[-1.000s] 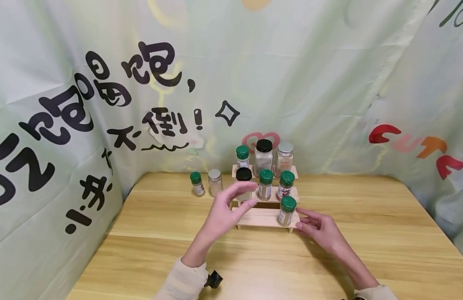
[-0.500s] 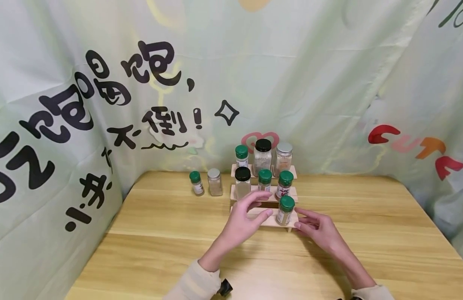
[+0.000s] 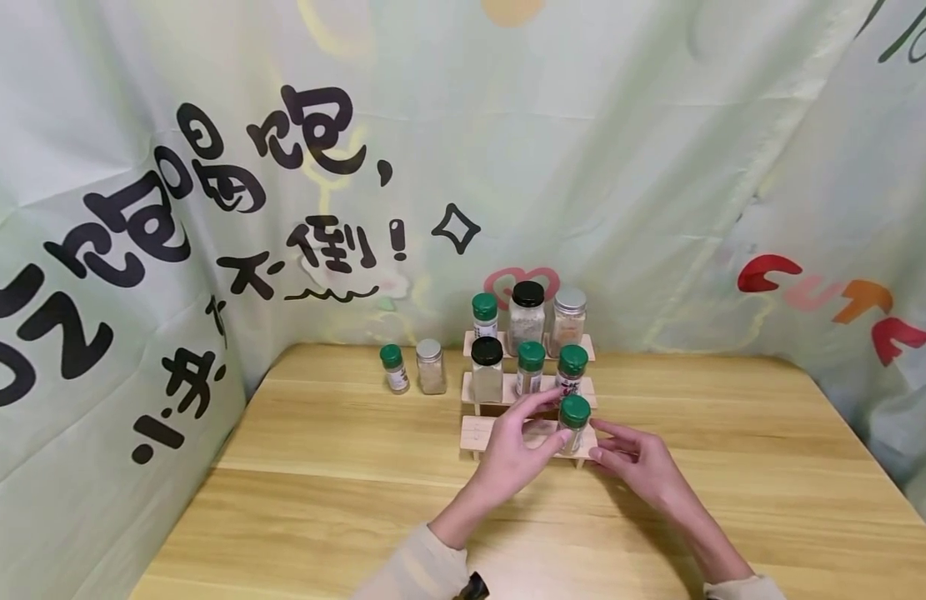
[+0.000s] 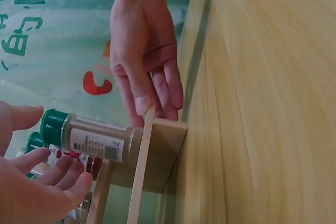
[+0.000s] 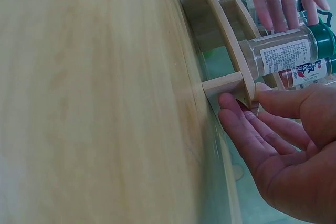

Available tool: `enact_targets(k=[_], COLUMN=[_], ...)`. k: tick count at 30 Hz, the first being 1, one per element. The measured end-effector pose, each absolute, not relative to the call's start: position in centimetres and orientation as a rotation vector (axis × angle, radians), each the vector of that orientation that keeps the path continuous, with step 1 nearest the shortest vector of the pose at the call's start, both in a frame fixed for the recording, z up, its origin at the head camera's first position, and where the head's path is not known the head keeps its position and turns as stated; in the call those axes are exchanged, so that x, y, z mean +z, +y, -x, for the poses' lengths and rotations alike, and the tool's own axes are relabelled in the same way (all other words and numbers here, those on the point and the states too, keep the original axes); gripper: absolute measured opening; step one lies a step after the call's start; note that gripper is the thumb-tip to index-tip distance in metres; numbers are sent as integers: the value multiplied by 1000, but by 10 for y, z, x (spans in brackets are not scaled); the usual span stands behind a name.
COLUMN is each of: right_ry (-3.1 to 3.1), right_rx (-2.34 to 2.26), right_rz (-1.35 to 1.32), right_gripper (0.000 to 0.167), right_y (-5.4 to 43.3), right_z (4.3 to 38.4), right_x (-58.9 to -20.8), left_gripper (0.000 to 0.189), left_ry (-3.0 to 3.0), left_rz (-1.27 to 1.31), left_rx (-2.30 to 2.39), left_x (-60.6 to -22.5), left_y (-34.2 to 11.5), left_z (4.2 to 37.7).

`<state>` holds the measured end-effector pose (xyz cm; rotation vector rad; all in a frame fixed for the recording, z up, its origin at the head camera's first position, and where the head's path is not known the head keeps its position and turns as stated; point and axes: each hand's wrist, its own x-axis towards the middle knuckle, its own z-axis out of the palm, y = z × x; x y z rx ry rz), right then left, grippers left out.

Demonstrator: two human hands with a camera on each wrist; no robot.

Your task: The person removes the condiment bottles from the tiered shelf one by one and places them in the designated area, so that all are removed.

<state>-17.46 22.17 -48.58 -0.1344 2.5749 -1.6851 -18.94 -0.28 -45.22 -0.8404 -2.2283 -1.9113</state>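
Observation:
A spice jar with a green cap (image 3: 575, 412) stands upright at the right end of the lowest step of a small wooden tiered rack (image 3: 478, 432). My left hand (image 3: 511, 454) is held around the jar's left side, thumb and fingers apart; in the left wrist view a gap shows between the fingers (image 4: 63, 174) and the jar (image 4: 100, 139). My right hand (image 3: 643, 467) holds the right end of the lowest step. In the right wrist view its thumb lies on the board's edge (image 5: 231, 45) and its fingers curl underneath, by the rack's foot.
The middle step carries a black-capped jar (image 3: 488, 371) and two green-capped jars. On the top step stand a green-capped, a black-capped (image 3: 527, 317) and a silver-capped jar (image 3: 569, 321). Left of the rack, a small green-capped jar (image 3: 394, 369) and a silver-capped jar (image 3: 431, 367) stand on the table.
My left hand has moved right and down, from in front of the middle step's black-capped jar to the lowest step's green-capped jar. The right hand has stayed at the rack's end.

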Motion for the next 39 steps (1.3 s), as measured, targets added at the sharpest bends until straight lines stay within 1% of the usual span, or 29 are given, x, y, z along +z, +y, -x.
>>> enact_targets(k=[5, 11, 18, 26, 39], right_ry=[2560, 2532, 2563, 2501, 2510], right_rx=[-1717, -1735, -1697, -1761, -1751], right_rz=[126, 141, 161, 178, 156], right_gripper=[49, 49, 50, 50, 50], right_y=[221, 220, 222, 221, 224], right_z=[174, 175, 177, 174, 175], right_x=[-486, -485, -485, -487, -487], left_gripper=[51, 45, 39, 34, 33], left_ry=[-2214, -2177, -2152, -2138, -2086], left_rz=[809, 768, 675, 640, 734], left_rx=[-1989, -2071, -2092, -2129, -2098], left_x=[-456, -461, -458, -460, -453], left_y=[6, 11, 14, 14, 11], left_z=[193, 197, 198, 197, 195])
